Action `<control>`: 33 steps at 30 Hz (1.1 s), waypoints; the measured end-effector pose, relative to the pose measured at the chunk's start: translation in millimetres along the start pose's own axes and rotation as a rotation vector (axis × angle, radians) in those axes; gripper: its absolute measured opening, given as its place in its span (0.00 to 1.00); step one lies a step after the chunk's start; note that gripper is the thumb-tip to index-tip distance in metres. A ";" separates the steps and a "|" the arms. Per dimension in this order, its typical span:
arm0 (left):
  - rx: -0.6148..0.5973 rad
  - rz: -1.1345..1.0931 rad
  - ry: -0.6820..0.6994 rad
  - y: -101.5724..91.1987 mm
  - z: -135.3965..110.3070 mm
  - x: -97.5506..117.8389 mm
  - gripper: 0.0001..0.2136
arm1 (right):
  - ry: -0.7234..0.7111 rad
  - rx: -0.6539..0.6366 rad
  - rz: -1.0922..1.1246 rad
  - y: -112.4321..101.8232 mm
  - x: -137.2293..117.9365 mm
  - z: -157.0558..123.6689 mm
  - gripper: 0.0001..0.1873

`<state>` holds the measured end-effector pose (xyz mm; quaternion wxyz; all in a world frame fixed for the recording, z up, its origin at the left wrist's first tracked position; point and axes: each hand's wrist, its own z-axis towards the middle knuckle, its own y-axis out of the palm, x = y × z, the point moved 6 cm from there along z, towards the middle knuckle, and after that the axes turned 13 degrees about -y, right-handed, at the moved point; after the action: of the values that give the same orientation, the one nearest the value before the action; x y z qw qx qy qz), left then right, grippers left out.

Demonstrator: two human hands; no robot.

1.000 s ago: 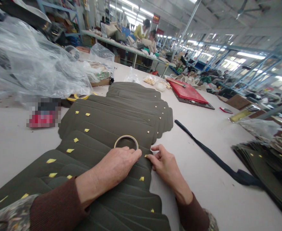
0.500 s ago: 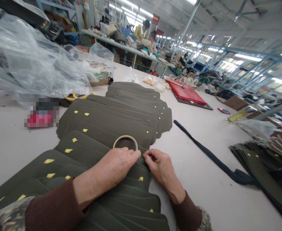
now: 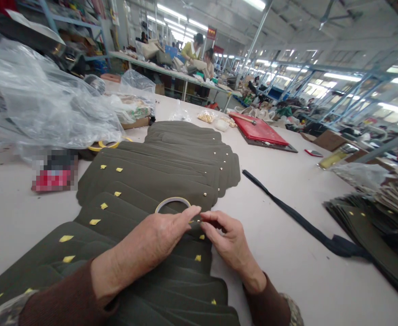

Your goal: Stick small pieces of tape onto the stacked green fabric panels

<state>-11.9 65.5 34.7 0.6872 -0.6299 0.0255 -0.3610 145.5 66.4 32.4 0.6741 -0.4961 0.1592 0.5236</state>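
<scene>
My left hand [image 3: 161,231] is closed around a roll of yellow tape [image 3: 172,199], whose ring shows above the fingers. Its thumb and fingertips point right. A thin yellow strip [image 3: 192,221] shows between my hands, reaching the fingertips of my right hand [image 3: 228,235], which is in a pinch on its end. Both hands are just over overlapping dark olive panels [image 3: 151,181], laid like shingles. Small metal studs [image 3: 205,194] sit along the panels' right edges. Yellow tape pieces [image 3: 95,222] are stuck on several panels, with another piece [image 3: 198,258] below my hands.
Clear plastic bags [image 3: 49,99] cover the left side beside a blurred red and dark object [image 3: 54,172]. A black strap [image 3: 287,215] lies to the right, leading toward stacked panels [image 3: 371,231]. Farther back are a red board [image 3: 258,129] with a hammer and bagged gold-coloured parts [image 3: 206,116].
My left hand has opened its thumb up slightly, and a yellow strip now shows between the hands. A yellow piece now shows beneath my right fingertips. The view has shifted slightly.
</scene>
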 end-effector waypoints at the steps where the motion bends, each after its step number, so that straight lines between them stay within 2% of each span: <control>1: -0.006 0.005 -0.013 1.2 -0.3 0.3 0.20 | -0.056 0.011 0.002 1.7 -5.7 1.5 0.09; 4: -0.031 0.007 -0.025 3.9 -1.1 2.8 0.16 | -0.192 0.000 -0.037 9.0 -18.8 4.9 0.08; 7: -0.054 0.008 -0.028 4.8 -0.6 5.1 0.11 | -0.263 -0.015 -0.131 15.4 -22.7 6.0 0.09; 11: -0.068 0.016 -0.054 3.0 2.3 5.6 0.06 | -0.305 0.039 -0.288 16.1 -23.2 4.6 0.10; 14: -0.049 0.027 -0.062 -0.1 4.0 6.8 0.05 | -0.287 0.080 -0.309 14.9 -24.8 3.0 0.09; 17: -0.006 0.054 -0.058 -3.1 3.8 9.7 0.07 | -0.170 0.114 -0.244 13.9 -22.2 2.3 0.08; 21: 0.048 0.053 -0.045 -4.7 2.3 15.2 0.07 | 0.213 0.151 0.121 18.2 4.6 0.2 0.07; 24: 0.077 0.050 -0.020 -6.1 2.3 18.0 0.08 | 0.448 0.209 0.339 19.1 28.8 -3.7 0.12; 26: 0.078 0.131 -0.063 -6.7 5.0 12.7 0.07 | 0.501 0.238 0.354 14.8 39.8 -5.3 0.15; 28: 0.059 0.262 -0.138 -6.8 9.2 2.2 0.05 | 0.485 0.226 0.330 11.0 45.2 -5.8 0.17; 33: -0.027 0.383 -0.157 -3.6 14.6 -12.0 0.05 | 0.466 0.111 0.309 12.3 50.0 -8.6 0.17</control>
<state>-15.2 84.4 35.9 0.7346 -0.6489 0.0960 -0.1733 157.6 86.2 -14.4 0.5577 -0.5353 0.4119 0.4825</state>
